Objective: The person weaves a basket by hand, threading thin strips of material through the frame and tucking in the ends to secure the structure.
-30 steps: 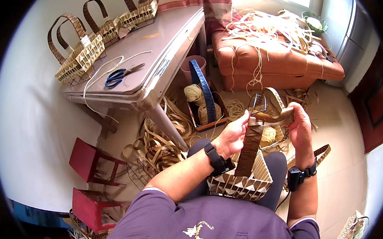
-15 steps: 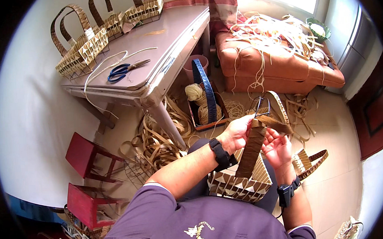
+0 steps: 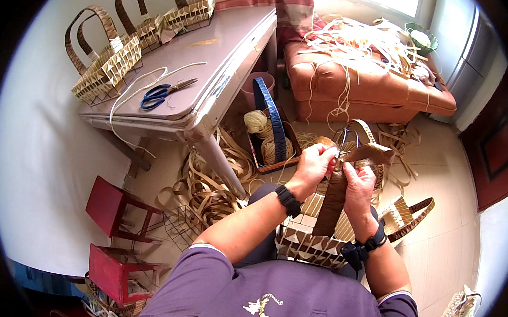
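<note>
Left hand [image 3: 316, 164] pinching top of brown-wrapped handle [image 3: 330, 206], right hand [image 3: 359, 188] gripping just below, brown strip [image 3: 374, 152] looping past; woven basket [image 3: 310, 248] on lap; blue-handled scissors [image 3: 169, 91] on table [image 3: 224, 34]; cream strips [image 3: 368, 44] heaped on orange sofa [image 3: 334, 102]

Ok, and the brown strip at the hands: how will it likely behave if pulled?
Likely floppy: the brown strip bends easily into a curve above the right hand. Probably light for its length, as it looks thin and flat. It may twist when tugged, since it already curls beside the wrapped handle.
</note>
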Tool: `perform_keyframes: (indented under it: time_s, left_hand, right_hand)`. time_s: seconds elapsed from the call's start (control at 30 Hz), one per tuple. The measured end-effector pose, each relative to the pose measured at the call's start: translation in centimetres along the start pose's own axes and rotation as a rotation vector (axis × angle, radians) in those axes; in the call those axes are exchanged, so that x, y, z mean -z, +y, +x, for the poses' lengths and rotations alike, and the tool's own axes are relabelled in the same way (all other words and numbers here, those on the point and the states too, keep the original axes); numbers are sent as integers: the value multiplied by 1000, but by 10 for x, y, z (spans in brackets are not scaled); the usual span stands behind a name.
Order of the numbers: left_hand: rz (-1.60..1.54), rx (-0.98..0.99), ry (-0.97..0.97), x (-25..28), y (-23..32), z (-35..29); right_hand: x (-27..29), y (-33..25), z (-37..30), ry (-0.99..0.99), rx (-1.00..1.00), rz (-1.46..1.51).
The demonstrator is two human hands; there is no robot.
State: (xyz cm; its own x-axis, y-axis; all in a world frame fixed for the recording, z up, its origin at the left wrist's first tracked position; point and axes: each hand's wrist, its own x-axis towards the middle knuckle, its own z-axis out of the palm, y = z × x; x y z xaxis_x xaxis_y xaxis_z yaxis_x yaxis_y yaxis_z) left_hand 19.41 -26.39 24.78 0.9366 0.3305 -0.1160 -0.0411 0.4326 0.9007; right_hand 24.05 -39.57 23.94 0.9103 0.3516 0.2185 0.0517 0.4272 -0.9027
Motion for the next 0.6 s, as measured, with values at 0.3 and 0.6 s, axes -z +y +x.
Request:
perform_keyframes:
  time_s: [0.3, 0.6]
  left_hand:
    - [-231, 218, 497, 142, -37, 34]
    - [1514, -166, 422, 161, -28, 14]
  right_hand:
    - [0, -8, -1, 68, 47, -129]
    - [-9, -9, -4, 33, 107, -158]
